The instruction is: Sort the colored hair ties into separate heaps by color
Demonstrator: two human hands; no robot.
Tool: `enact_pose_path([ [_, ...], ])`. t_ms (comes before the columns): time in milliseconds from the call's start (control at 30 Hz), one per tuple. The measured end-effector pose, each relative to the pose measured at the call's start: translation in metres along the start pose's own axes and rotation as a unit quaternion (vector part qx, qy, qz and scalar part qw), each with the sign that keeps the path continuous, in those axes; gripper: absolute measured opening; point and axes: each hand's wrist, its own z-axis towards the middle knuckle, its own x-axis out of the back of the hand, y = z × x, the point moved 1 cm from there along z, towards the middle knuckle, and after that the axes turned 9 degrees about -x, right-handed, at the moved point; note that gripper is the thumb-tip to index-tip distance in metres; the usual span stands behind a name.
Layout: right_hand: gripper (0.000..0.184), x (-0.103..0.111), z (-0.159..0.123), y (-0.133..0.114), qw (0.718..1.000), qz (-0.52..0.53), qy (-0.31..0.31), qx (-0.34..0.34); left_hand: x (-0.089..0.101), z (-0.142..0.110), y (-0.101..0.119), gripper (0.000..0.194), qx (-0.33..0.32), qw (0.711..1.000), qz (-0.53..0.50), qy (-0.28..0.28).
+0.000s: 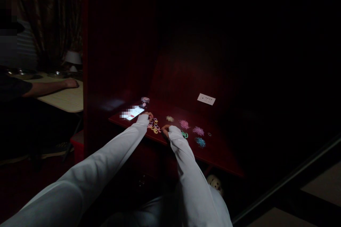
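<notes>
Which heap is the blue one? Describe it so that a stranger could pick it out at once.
On the dark red tabletop, look right of the right hand and past the green rings. The blue heap of tiny loose pieces lies there, nearer the person than the purple heap. Its colour sets it apart from that neighbour, the pink heap and the pale yellow heap.

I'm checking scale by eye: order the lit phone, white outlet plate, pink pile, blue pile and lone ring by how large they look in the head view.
Lit phone
White outlet plate
Pink pile and blue pile: too alike to rank
Lone ring
</notes>
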Motion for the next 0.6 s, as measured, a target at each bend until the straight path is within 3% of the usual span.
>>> enact_pose_path([
  [267, 0.029, -0.004, 0.003, 0.003, 1.0, 0.0, -0.003, 0.003, 0.002, -0.007, 0.012, 0.014, 0.034, 0.994, 0.103, 0.035],
  [600, 0.027, -0.001, 0.0, -0.001, 1.0, -0.013, 0.005, 0.015, 0.001, -0.005, 0.011, 0.011, 0.018, 0.996, 0.084, -0.003],
])
